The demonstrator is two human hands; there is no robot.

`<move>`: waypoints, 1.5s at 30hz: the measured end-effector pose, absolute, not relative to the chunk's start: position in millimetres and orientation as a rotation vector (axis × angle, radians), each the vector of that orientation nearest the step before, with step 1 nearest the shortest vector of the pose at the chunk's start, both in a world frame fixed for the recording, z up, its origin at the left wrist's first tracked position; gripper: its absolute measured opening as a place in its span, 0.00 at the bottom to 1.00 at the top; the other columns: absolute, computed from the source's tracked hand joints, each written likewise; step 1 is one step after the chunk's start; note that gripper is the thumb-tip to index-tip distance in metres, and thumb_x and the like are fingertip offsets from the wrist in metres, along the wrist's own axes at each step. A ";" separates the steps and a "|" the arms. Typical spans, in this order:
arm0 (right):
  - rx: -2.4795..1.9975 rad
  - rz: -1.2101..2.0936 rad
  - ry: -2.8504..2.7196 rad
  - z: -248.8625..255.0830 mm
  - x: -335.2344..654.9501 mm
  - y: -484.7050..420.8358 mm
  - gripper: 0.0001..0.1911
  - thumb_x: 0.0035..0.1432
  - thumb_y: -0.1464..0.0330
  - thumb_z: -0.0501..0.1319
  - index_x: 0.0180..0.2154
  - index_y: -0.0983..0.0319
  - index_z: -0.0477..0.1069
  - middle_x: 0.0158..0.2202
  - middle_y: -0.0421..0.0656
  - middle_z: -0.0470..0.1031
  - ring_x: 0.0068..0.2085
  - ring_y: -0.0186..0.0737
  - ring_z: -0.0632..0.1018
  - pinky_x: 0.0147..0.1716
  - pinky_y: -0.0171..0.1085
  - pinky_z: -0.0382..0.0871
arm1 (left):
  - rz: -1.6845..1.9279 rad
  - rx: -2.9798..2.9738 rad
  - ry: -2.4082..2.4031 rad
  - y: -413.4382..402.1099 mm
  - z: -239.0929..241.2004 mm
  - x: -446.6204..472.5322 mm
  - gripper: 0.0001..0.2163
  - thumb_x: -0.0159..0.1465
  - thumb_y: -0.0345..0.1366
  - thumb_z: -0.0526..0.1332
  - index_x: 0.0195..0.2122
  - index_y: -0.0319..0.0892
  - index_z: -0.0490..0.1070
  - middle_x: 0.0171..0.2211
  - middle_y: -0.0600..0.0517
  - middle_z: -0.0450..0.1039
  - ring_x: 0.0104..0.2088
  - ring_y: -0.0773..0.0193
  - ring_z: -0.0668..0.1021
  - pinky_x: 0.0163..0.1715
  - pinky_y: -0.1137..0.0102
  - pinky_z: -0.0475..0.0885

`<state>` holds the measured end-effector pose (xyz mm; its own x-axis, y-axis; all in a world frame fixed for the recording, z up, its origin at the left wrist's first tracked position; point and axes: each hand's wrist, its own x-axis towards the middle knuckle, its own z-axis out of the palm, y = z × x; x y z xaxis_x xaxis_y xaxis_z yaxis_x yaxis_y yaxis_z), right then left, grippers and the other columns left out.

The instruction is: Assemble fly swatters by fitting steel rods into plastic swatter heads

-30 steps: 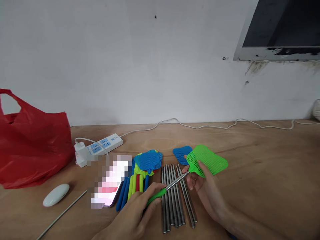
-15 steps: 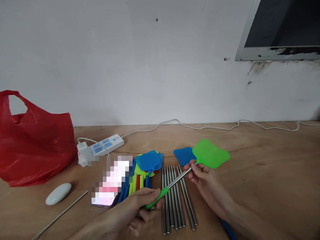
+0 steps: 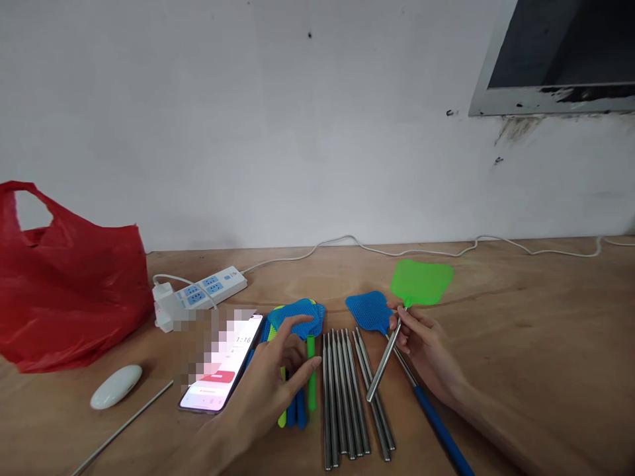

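Note:
A green fly swatter (image 3: 421, 283) is pinched near its neck by my right hand (image 3: 419, 337). Its bare metal rod points down over the row of steel rods (image 3: 342, 396). My left hand (image 3: 278, 370), fingers apart, hovers over several coloured grips and holds nothing. A green grip (image 3: 311, 383) stands out just right of its thumb, beside blue grips (image 3: 296, 413). Behind that hand lies a stack of blue and yellow swatter heads (image 3: 302, 311), partly covered by its fingers. A blue swatter (image 3: 370, 311) with a blue grip (image 3: 441, 430) rests under my right hand.
A lit phone (image 3: 223, 370) lies left of the grips. Farther left are a power strip (image 3: 218, 284), a white oval object (image 3: 116, 387), a thin rod (image 3: 124, 426) and a red plastic bag (image 3: 69, 291). A white cable (image 3: 407, 253) runs along the wall.
The green grip has come off the swatter's rod and is now among the other grips. My left hand has let go of it and opened. The green swatter has swung more upright.

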<state>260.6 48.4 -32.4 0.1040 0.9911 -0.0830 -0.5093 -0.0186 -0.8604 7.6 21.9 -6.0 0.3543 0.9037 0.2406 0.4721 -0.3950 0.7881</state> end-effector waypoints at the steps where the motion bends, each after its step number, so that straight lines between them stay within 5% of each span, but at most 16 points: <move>1: -0.914 1.356 -0.715 -33.8 261.6 48.4 0.23 0.41 0.56 0.77 0.37 0.62 0.80 0.24 0.37 0.71 0.21 0.26 0.61 0.16 0.25 0.54 | 0.921 2.008 1.196 24.3 -9.0 6.9 0.16 0.67 0.41 0.58 0.55 0.47 0.61 0.26 0.59 0.69 0.26 0.65 0.75 0.25 0.72 0.70; 5: -0.975 1.360 -0.789 -39.1 263.3 47.5 0.21 0.49 0.53 0.71 0.39 0.60 0.78 0.22 0.36 0.68 0.21 0.28 0.60 0.17 0.28 0.52 | 0.859 2.155 1.294 29.8 -23.0 2.6 0.10 0.68 0.43 0.58 0.47 0.47 0.66 0.26 0.58 0.71 0.21 0.66 0.73 0.21 0.73 0.67; 7: -0.988 1.345 -0.843 -40.5 262.4 46.2 0.19 0.53 0.51 0.68 0.32 0.61 0.76 0.19 0.36 0.67 0.21 0.29 0.61 0.18 0.29 0.53 | 0.828 2.287 1.380 30.9 -28.5 0.4 0.11 0.68 0.44 0.57 0.48 0.46 0.68 0.28 0.56 0.72 0.21 0.65 0.74 0.21 0.71 0.68; 12: -1.001 1.335 -1.017 -38.8 261.5 42.0 0.30 0.58 0.49 0.62 0.14 0.60 0.59 0.12 0.36 0.59 0.16 0.29 0.58 0.17 0.33 0.49 | 0.636 2.579 1.633 30.1 -31.6 -4.1 0.13 0.69 0.45 0.55 0.48 0.45 0.70 0.40 0.48 0.75 0.33 0.55 0.80 0.29 0.63 0.74; 17: -1.017 1.382 -1.054 -34.9 260.6 36.2 0.29 0.57 0.48 0.63 0.16 0.59 0.58 0.11 0.33 0.56 0.14 0.27 0.55 0.16 0.34 0.45 | 0.425 2.648 1.761 28.4 -31.8 -7.3 0.14 0.68 0.46 0.56 0.49 0.45 0.70 0.43 0.48 0.77 0.32 0.51 0.82 0.26 0.63 0.74; 27: -1.037 1.492 -1.101 -32.5 260.3 37.4 0.28 0.57 0.49 0.62 0.17 0.59 0.58 0.11 0.32 0.55 0.12 0.25 0.54 0.14 0.34 0.41 | 0.609 2.617 1.567 28.9 -34.5 -6.3 0.10 0.67 0.45 0.57 0.42 0.46 0.71 0.38 0.51 0.79 0.29 0.58 0.79 0.24 0.68 0.71; 33: -1.104 1.461 -1.158 -27.2 261.2 33.7 0.24 0.57 0.50 0.62 0.21 0.59 0.60 0.12 0.31 0.57 0.13 0.26 0.55 0.15 0.32 0.44 | 0.847 2.685 1.500 28.2 -28.1 -6.1 0.12 0.71 0.42 0.52 0.48 0.44 0.71 0.46 0.45 0.76 0.44 0.50 0.79 0.42 0.57 0.75; 38: -1.123 1.427 -1.177 -33.1 260.1 33.8 0.25 0.56 0.48 0.62 0.21 0.59 0.60 0.11 0.31 0.58 0.13 0.26 0.54 0.14 0.32 0.44 | 0.682 2.769 1.535 36.9 -34.5 -10.7 0.25 0.73 0.47 0.50 0.67 0.40 0.54 0.64 0.39 0.62 0.64 0.45 0.65 0.59 0.46 0.64; 41: -1.131 1.424 -1.188 -35.2 259.6 34.8 0.26 0.55 0.48 0.61 0.19 0.59 0.60 0.11 0.32 0.58 0.13 0.26 0.55 0.13 0.31 0.45 | 0.571 2.783 1.562 42.4 -40.2 -14.3 0.28 0.73 0.50 0.49 0.68 0.38 0.52 0.65 0.38 0.63 0.65 0.44 0.64 0.60 0.44 0.63; 45: -1.123 1.413 -1.180 -35.7 260.0 35.7 0.25 0.54 0.49 0.62 0.19 0.59 0.61 0.11 0.32 0.58 0.13 0.27 0.56 0.13 0.31 0.47 | 0.636 2.758 1.565 44.4 -42.8 -16.2 0.26 0.72 0.50 0.51 0.64 0.37 0.60 0.59 0.39 0.70 0.59 0.44 0.72 0.58 0.46 0.66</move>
